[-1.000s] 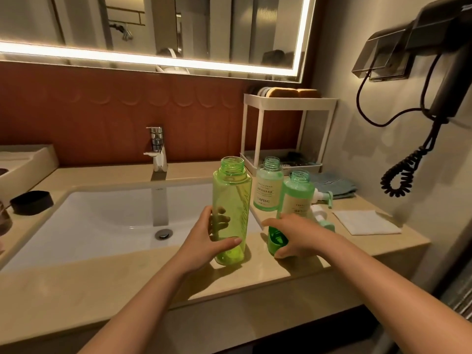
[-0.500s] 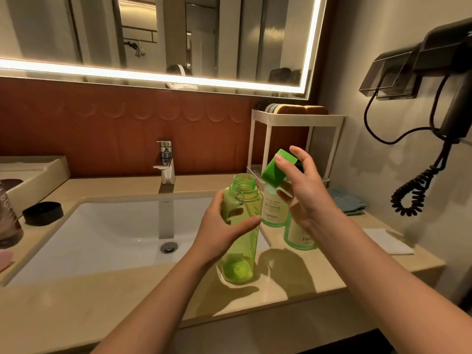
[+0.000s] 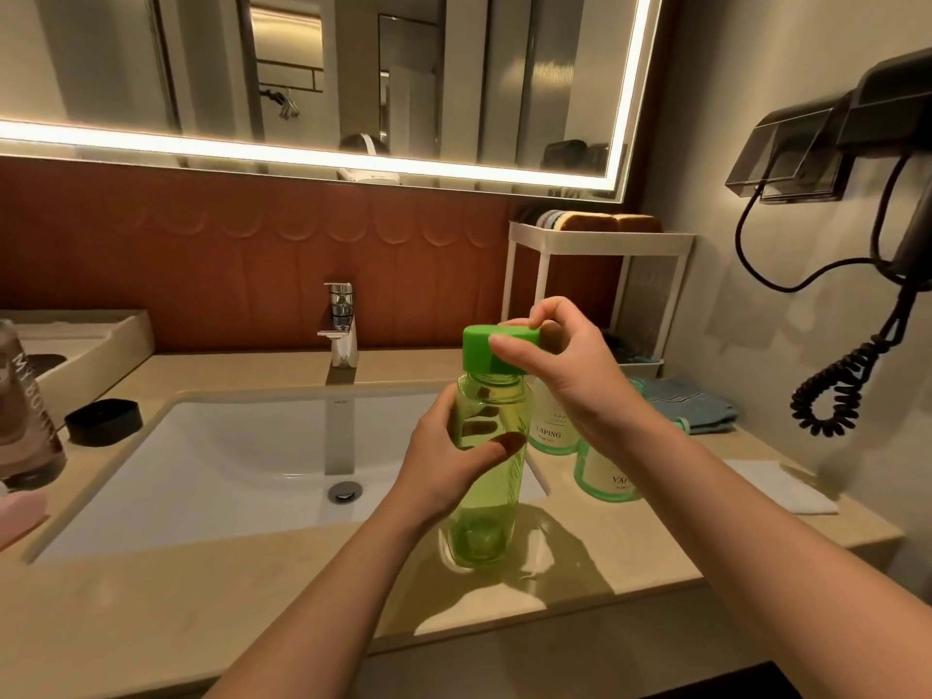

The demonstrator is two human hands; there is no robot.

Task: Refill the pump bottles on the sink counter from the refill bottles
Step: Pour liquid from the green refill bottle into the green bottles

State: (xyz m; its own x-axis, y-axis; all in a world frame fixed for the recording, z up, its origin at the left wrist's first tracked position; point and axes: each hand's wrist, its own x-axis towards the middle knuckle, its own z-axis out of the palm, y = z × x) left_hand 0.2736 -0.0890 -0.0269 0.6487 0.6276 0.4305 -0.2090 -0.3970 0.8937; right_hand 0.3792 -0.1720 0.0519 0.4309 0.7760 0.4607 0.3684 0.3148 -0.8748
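Note:
My left hand (image 3: 449,466) grips a tall clear green refill bottle (image 3: 486,496), held just above the counter's front edge. A solid green cap (image 3: 484,353) sits on the bottle's mouth, and my right hand (image 3: 570,380) holds it from above with thumb and fingers curled around it. Behind my right hand stand two pale green pump bottles labelled YAPING: one (image 3: 552,426) further back, one (image 3: 605,471) nearer. Both are partly hidden by my right wrist, and their tops cannot be seen.
A white sink basin (image 3: 227,471) with a chrome tap (image 3: 342,325) lies to the left. A white two-tier rack (image 3: 600,244), a folded blue cloth (image 3: 691,403) and a white cloth (image 3: 776,484) are on the right. A dark bottle (image 3: 25,411) and black dish (image 3: 103,421) stand far left.
My right hand picked the green cap up from the counter, raised it and set it on the bottle's mouth. My left hand lifted the bottle slightly.

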